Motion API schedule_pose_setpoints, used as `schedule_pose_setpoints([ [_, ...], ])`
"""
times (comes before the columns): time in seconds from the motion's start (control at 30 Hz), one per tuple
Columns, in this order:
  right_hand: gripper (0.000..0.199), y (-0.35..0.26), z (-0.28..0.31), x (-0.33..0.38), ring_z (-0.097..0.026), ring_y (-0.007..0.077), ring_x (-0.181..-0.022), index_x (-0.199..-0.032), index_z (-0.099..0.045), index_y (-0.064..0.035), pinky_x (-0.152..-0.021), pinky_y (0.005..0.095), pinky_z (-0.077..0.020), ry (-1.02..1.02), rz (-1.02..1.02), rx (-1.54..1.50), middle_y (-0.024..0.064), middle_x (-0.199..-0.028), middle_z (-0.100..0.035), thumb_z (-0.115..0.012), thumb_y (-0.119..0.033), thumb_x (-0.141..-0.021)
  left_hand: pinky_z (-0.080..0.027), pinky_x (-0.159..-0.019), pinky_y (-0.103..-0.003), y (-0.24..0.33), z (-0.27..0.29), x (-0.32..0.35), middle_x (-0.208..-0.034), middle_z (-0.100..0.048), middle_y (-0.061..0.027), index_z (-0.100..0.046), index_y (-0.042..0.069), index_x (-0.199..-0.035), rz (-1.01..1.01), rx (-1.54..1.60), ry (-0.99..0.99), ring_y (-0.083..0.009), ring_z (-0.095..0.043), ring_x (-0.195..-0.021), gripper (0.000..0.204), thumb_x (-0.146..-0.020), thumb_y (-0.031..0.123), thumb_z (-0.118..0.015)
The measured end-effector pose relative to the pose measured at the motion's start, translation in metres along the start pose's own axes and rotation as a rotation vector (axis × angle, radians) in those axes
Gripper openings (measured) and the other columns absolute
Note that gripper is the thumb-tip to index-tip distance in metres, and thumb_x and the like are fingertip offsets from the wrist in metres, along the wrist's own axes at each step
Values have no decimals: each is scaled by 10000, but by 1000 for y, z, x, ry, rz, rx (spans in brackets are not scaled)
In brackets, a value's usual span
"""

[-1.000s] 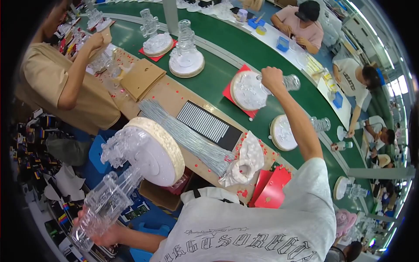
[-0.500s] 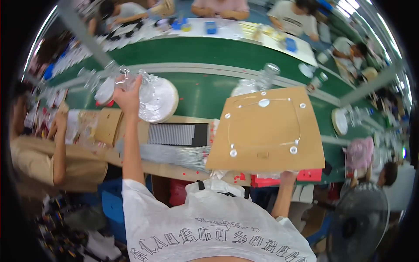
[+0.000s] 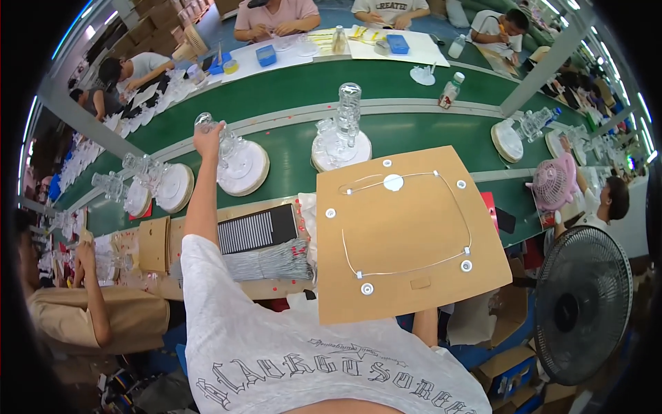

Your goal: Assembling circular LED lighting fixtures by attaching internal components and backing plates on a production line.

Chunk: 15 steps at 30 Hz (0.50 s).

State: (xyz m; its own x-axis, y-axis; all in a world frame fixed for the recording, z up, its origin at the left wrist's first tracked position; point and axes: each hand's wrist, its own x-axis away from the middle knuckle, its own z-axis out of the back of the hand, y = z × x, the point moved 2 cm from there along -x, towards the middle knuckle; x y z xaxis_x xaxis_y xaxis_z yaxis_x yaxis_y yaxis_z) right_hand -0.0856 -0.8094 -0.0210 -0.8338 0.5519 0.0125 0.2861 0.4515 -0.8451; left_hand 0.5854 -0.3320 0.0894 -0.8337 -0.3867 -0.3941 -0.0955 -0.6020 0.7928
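My left hand (image 3: 207,136) reaches out over the green conveyor belt (image 3: 289,93) and grips the top of a clear plastic fixture (image 3: 231,148). The fixture stands on its round white base (image 3: 249,171) on the belt. A large brown cardboard panel (image 3: 407,241), carrying a loop of white wire and several small white discs, is held up flat in front of me. My right forearm (image 3: 425,328) comes up under its near edge. The panel hides the right hand itself.
A second clear fixture (image 3: 341,134) stands further right on the belt, with others at left and right. A dark ribbed tray (image 3: 255,230) and a bundle of silvery wires (image 3: 272,261) lie on the near bench. A pedestal fan (image 3: 586,303) stands at right. A co-worker (image 3: 103,317) sits at left, with others across the belt.
My left hand carried the clear fixture from low on my left up onto the belt, where it now stands. My right hand took up the cardboard panel and keeps it raised.
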Motion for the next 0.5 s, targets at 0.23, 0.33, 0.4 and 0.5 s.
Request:
schedule_pose_setpoints([
  [0.23,351,52,-59,-109,-616,158,-1091,-1132,-668,47,-1000,330,-467,-287,-152,27,53,-1136,-687,-757,15,-794,-337,-1147,-408,70,32,163,-1502,-469,-141,-418,-36,-1463,188,592,-441,-263,-443,-1377,644,-999,376,-591],
  [0.33,358,72,-108,-147,-616,159,-1094,-1137,-669,47,-1004,332,-466,-373,-221,49,55,-1141,-688,-757,18,-791,-416,-1105,-373,146,100,262,-1452,-522,-156,-365,-7,-1508,862,1474,-1234,-274,-519,-1329,652,-1019,393,-527],
  [0.4,363,89,-147,-161,-617,160,-1096,-1139,-669,47,-1007,333,-466,-473,-293,50,57,-1145,-688,-757,19,-789,-452,-1063,-368,154,159,297,-1428,-537,-165,-381,-21,-1489,807,1364,-1053,-278,-552,-1286,656,-986,362,-556],
  [0.5,370,108,-188,-160,-618,161,-1098,-1144,-669,47,-1011,335,-465,-546,-344,83,59,-1150,-689,-758,22,-785,-510,-991,-376,143,183,306,-1364,-571,-186,-415,-49,-1444,825,1238,-892,-289,-614,-1191,663,-907,293,-600],
])
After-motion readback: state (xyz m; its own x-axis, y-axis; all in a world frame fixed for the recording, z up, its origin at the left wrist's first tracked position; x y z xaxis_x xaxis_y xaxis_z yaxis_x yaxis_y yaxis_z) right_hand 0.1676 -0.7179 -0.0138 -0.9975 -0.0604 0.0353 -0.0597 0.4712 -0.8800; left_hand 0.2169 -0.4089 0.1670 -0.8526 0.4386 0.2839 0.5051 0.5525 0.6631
